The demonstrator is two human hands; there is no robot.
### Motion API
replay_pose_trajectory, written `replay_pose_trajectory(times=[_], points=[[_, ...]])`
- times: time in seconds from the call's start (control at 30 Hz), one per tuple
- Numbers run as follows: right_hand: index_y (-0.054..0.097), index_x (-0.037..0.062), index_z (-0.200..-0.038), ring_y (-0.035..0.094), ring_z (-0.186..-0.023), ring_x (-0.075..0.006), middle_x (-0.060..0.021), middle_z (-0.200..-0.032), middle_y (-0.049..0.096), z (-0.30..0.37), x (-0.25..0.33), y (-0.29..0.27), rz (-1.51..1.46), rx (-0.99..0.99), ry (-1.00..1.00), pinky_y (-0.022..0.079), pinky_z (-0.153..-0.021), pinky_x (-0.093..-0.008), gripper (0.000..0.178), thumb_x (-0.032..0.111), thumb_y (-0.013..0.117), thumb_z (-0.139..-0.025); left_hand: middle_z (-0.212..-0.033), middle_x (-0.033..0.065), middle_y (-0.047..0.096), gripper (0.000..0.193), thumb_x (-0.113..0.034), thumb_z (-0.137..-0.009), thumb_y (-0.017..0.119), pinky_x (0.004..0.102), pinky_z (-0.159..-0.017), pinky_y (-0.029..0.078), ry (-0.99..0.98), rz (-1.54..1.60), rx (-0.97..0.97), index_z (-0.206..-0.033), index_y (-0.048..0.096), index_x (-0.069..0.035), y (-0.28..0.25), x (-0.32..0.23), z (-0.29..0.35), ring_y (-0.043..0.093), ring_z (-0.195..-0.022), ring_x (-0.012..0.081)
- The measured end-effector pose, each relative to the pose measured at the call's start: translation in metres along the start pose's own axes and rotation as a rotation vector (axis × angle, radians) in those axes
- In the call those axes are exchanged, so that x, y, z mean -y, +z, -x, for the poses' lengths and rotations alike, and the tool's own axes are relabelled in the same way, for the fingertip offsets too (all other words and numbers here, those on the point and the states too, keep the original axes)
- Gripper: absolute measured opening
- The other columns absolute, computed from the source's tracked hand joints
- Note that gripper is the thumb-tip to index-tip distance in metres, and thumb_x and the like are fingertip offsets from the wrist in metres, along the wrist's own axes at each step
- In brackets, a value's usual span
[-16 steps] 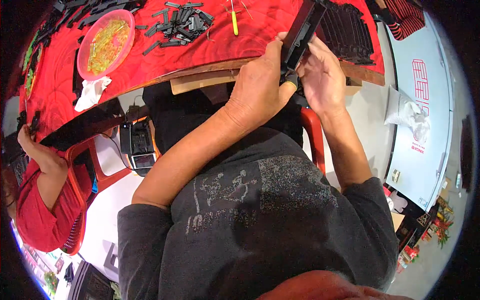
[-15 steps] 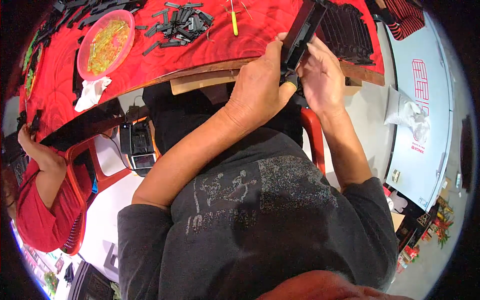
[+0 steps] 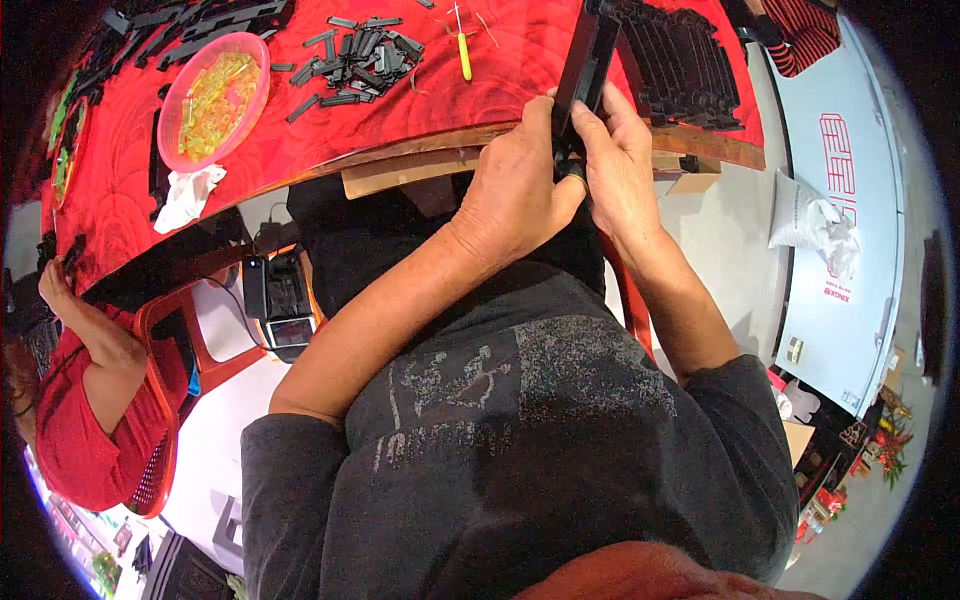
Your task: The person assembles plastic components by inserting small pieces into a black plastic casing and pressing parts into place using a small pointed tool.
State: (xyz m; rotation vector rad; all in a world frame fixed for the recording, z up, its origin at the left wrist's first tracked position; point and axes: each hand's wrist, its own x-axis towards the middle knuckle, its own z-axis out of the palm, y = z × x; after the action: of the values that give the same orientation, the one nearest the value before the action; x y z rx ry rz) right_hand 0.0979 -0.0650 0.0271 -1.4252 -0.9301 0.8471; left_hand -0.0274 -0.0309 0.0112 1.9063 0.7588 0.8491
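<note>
Between my hands, at the table's near edge, stands a long black plastic part [image 3: 588,65], tilted with its far end over the table. My left hand [image 3: 515,180] is closed round its lower end from the left side, and a ring shows near the thumb. From the right, my right hand [image 3: 620,165] holds the same part, thumb laid along its face and fingers behind it. The lowest end is partly hidden by both hands. Just to the right on the table lies a row of similar long black parts [image 3: 680,65].
On the red-covered table [image 3: 400,120] lie a pile of small black pieces [image 3: 365,60], a yellow-handled screwdriver [image 3: 464,58] and a pink bowl [image 3: 165,125] of small yellowish pieces. White tissue [image 3: 188,195] hangs at the edge. A person in red [image 3: 85,430] sits at left.
My right thumb has come down onto the face of the black part, and the right hand has shifted left, closing more tightly on it. The part has turned a little more upright.
</note>
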Motion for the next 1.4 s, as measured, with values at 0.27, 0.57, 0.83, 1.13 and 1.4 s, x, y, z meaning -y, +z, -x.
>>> replay_pose_trajectory(times=[0.27, 0.57, 0.83, 1.13, 1.4], points=[[0.062, 0.0014, -0.121, 0.067, -0.08, -0.0107, -0.0046, -0.094, 0.069, -0.001, -0.006, -0.014, -0.094, -0.051, 0.11, 0.055, -0.072, -0.0263, 0.023, 0.01, 0.045, -0.107, -0.09, 0.0304, 0.07, 0.052, -0.021, -0.079, 0.071, 0.0475, -0.08, 0.057, -0.188, 0.067, 0.147, -0.122, 0.059, 0.006, -0.021, 0.017, -0.021, 0.071, -0.091, 0.0444], [0.059, 0.0025, -0.139, 0.067, -0.082, -0.0094, -0.0052, -0.096, 0.072, -0.013, -0.022, -0.035, 0.241, -0.033, 0.051, 0.054, -0.075, -0.0245, 0.035, 0.007, 0.053, -0.105, -0.09, 0.0283, 0.071, 0.031, -0.026, -0.08, 0.069, 0.0525, -0.082, 0.056, -0.205, -0.769, 0.03, -0.09, 0.074, 0.003, -0.069, 0.087, -0.105, 0.07, -0.09, 0.0461], [0.069, -0.0006, -0.125, 0.068, -0.09, -0.0095, -0.0061, -0.104, 0.076, -0.045, -0.051, -0.049, 0.61, -0.052, -0.144, 0.054, -0.084, -0.0261, 0.03, 0.007, 0.063, -0.097, -0.088, 0.0296, 0.07, 0.031, -0.025, -0.076, 0.07, 0.0533, -0.082, 0.056, -0.186, -0.776, 0.041, -0.085, 0.074, 0.004, -0.064, 0.098, -0.118, 0.07, -0.089, 0.0461], [0.075, 0.0079, -0.108, 0.073, -0.092, -0.0332, -0.019, -0.095, 0.074, -0.061, -0.058, -0.035, 0.686, -0.066, -0.118, 0.055, -0.083, -0.0418, 0.022, 0.019, 0.07, -0.089, -0.087, 0.0296, 0.07, 0.028, -0.02, -0.075, 0.071, 0.0521, -0.08, 0.057, -0.055, -0.792, 0.087, -0.088, 0.072, 0.005, -0.079, 0.088, -0.121, 0.071, -0.087, 0.043], [0.073, 0.0032, -0.106, 0.071, -0.093, -0.0395, -0.0215, -0.095, 0.073, -0.065, -0.05, -0.027, 0.861, -0.057, -0.203, 0.054, -0.085, -0.0475, 0.023, 0.016, 0.072, -0.087, -0.07, 0.0062, 0.065, 0.007, -0.002, -0.094, 0.054, 0.0294, -0.057, 0.047, -0.234, 0.471, 0.057, -0.089, 0.059, -0.003, -0.079, 0.037, -0.132, 0.059, -0.058, 0.0136]])
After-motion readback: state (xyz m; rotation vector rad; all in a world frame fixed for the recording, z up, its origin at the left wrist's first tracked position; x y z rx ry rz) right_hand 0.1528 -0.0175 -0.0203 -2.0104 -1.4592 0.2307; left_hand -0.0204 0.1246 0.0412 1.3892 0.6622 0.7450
